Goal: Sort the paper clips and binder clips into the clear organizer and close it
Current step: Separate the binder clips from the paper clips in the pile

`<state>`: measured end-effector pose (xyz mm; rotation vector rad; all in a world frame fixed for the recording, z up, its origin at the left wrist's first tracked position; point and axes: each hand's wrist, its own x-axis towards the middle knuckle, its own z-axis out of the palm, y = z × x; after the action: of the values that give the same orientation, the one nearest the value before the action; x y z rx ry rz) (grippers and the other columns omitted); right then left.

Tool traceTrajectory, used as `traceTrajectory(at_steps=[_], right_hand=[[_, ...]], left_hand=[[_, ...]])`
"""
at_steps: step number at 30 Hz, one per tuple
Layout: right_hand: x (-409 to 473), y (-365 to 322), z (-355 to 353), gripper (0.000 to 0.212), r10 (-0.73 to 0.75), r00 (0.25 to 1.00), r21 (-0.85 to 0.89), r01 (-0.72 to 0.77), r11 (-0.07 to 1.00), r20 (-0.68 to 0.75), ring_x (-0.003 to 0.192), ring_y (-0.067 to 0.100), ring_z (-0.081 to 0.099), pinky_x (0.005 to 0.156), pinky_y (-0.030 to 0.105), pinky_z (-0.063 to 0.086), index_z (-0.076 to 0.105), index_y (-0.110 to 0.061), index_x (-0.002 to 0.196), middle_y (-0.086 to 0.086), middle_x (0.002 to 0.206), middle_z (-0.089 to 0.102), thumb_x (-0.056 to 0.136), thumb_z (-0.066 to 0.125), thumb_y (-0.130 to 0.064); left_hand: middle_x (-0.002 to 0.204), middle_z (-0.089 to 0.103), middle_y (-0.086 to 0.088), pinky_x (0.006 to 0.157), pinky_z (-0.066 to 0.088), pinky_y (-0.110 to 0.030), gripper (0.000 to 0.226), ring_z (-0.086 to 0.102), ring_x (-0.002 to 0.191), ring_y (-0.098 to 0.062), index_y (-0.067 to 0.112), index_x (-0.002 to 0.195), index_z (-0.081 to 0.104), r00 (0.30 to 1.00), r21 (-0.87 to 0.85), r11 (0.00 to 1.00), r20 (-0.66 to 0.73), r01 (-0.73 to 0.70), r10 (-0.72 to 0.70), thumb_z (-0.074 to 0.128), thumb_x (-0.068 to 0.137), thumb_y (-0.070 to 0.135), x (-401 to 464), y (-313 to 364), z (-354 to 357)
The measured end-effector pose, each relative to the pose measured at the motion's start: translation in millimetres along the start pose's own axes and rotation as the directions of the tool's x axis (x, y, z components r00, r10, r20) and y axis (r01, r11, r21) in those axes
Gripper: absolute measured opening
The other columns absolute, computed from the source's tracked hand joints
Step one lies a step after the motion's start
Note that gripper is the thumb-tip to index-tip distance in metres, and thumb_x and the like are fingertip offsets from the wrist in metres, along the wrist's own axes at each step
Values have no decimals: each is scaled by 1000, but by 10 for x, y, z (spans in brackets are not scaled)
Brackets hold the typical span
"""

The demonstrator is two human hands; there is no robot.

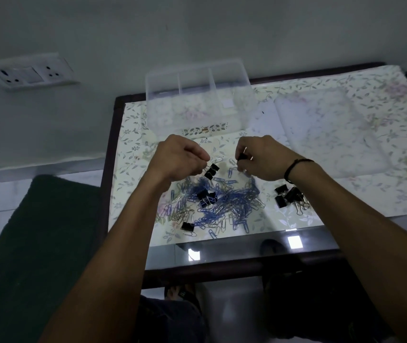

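A heap of blue and silver paper clips (224, 201) with a few black binder clips mixed in lies on the floral table cover. My left hand (177, 157) is shut on black binder clips (211, 171) that hang just above the heap's far edge. My right hand (261, 157) is shut on another black binder clip (242, 156), silver handles sticking out. A small group of black binder clips (288, 195) lies to the right of the heap. The clear organizer (197, 100), with three compartments, stands open and looks empty behind the hands. Its clear lid (326, 129) lies flat to its right.
The glass-topped table has a dark wooden frame (109, 149); its near edge is just below the heap. A dark green mat (29, 231) lies on the floor at the left. A wall socket plate (26, 73) sits at upper left. My legs and feet show under the table.
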<state>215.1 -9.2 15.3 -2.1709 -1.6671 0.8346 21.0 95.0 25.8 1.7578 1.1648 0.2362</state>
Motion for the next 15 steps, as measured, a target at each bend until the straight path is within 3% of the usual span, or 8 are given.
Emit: traceTrajectory(at_steps=[3, 7, 11, 15], right_hand=[[-86, 114, -101, 15, 82, 994, 48, -85, 995, 70, 83, 17, 66, 76, 35, 55, 55, -13, 107, 4, 102, 70, 97, 45, -10], [-241, 226, -343, 20, 166, 982, 58, -172, 983, 93, 77, 12, 58, 71, 30, 47, 54, -14, 115, 3, 105, 65, 100, 43, -10], [-448, 399, -585, 12, 252, 966, 32, -254, 967, 58, 91, 27, 68, 83, 40, 57, 65, -12, 104, -1, 98, 74, 95, 58, -15], [-619, 649, -621, 9, 362, 923, -78, -354, 932, 134, 74, 15, 69, 73, 30, 57, 76, -22, 90, 2, 89, 77, 81, 76, -23]], left_hand=[[90, 75, -27, 77, 63, -35, 10, 72, 75, -25, 3, 90, 76, 998, -169, 985, 44, 42, -35, 75, 84, -5, 37, 136, 151], [94, 73, -26, 86, 62, -41, 10, 71, 77, -26, 3, 89, 73, 991, -278, 954, 95, 114, -91, 70, 87, -6, 112, 257, 367], [87, 76, -26, 83, 62, -48, 12, 74, 73, -29, 4, 88, 73, 988, -207, 974, 138, 92, -64, 77, 78, -2, 166, 374, 739], [82, 76, -18, 73, 65, -37, 10, 74, 65, -25, 5, 81, 74, 980, -161, 985, 196, 59, -27, 79, 76, -3, 118, 594, 1165]])
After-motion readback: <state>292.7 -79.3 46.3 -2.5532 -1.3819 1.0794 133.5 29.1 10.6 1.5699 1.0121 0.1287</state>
